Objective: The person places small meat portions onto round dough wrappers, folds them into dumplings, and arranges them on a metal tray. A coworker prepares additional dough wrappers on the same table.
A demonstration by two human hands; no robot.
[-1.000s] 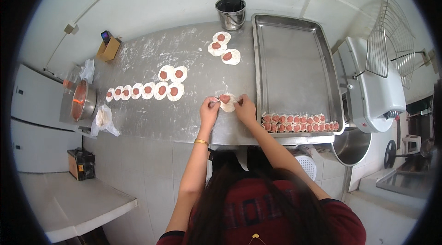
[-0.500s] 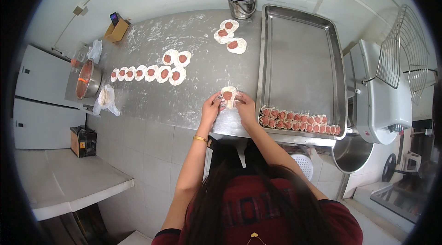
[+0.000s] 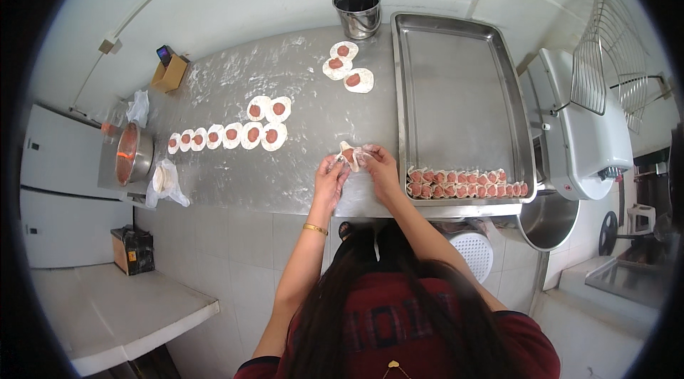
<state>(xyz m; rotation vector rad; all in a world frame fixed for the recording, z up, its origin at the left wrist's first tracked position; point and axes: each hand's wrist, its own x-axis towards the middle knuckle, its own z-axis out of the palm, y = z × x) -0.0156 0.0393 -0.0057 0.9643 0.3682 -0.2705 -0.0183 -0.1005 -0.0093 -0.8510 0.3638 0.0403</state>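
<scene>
Between my two hands, over the near edge of the steel table [image 3: 214, 187], a round dough wrapper with meat filling [image 3: 348, 155] is gathered up at its sides. My left hand [image 3: 331, 172] pinches its left edge. My right hand [image 3: 378, 164] pinches the right edge, fingers close together. Pink filling still shows in the middle of the folded dough. To the right, a large steel tray [image 3: 400, 94] holds two rows of open-topped dumplings [image 3: 467, 185] along its near side. Flat wrappers topped with filling [image 3: 231, 135] lie in a row at the left.
More topped wrappers [image 3: 358, 80] lie near a small metal bucket [image 3: 358, 19] at the back. A bowl of filling [image 3: 135, 154], a bag of wrappers [image 3: 165, 181] and a cardboard box [image 3: 169, 75] stand left. A white machine [image 3: 581, 122] stands right of the tray.
The wrapper was flatter with its filling exposed; now its edges are folded inward and up. My fingers have moved closer in around it. The whole view has shifted slightly.
</scene>
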